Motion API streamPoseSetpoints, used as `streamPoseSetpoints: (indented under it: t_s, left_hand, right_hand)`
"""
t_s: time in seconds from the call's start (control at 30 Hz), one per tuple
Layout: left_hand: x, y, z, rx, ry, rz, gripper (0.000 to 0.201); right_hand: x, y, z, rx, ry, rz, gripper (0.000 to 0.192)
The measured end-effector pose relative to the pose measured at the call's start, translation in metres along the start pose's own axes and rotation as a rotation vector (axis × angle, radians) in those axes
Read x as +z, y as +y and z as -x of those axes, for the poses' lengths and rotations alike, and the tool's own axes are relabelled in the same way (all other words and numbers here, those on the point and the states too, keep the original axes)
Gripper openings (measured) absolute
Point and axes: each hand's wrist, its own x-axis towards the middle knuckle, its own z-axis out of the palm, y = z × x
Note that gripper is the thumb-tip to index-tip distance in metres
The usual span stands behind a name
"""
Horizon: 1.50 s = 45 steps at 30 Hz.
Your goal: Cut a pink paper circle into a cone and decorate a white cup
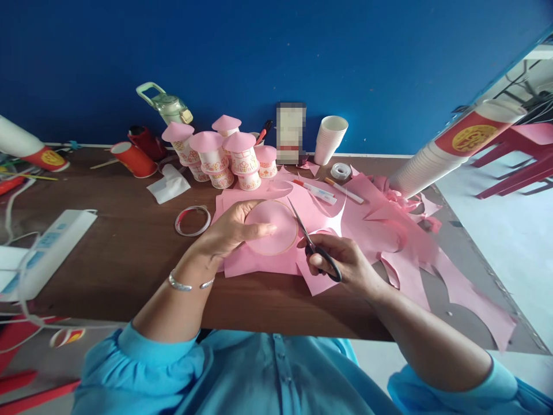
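Observation:
Between thumb and fingers, my left hand point(239, 225) grips a round pink paper disc point(276, 230) with a thin drawn line round its edge. My right hand point(339, 256) has its fingers in the black handles of a pair of scissors point(317, 248). The blades point up and to the left, beside the disc's right edge, and look nearly closed. Under both hands lie pink paper sheets point(254, 262). Curved pink offcuts point(466, 294) are spread to the right. Behind stand several decorated paper-cup towers point(248, 158) with pink cone roofs.
A roll of tape point(192, 221) lies left of my left hand; markers point(317, 193) and a small white roll point(341, 170) lie behind the paper. Stacked paper cups point(449, 150) lean at the right. A power strip point(56, 248), red cup point(133, 159) and green bottle point(168, 106) are leftward.

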Motion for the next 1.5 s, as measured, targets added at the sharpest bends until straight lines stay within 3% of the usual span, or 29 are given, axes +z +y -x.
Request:
streamPoseSetpoints:
  t_s: [0.43,0.77,1.07,1.5]
  left_hand:
    - [0.0,0.0,-0.001,0.02,-0.048,-0.041,0.059]
    - [-0.001,0.0,0.0,-0.028,-0.072,-0.081,0.057]
    - [0.002,0.006,-0.001,0.056,-0.083,-0.114,0.056]
    - [-0.003,0.001,-0.001,-0.006,-0.076,-0.057,0.055]
  right_hand:
    - [0.001,0.001,0.0,-0.003,0.027,0.02,0.056]
    - [-0.001,0.006,0.0,-0.024,0.039,0.04,0.051]
    - [-0.001,0.006,0.0,-0.018,0.049,0.059,0.049]
    - [0.002,-0.004,0.0,-0.016,0.012,0.059,0.053]
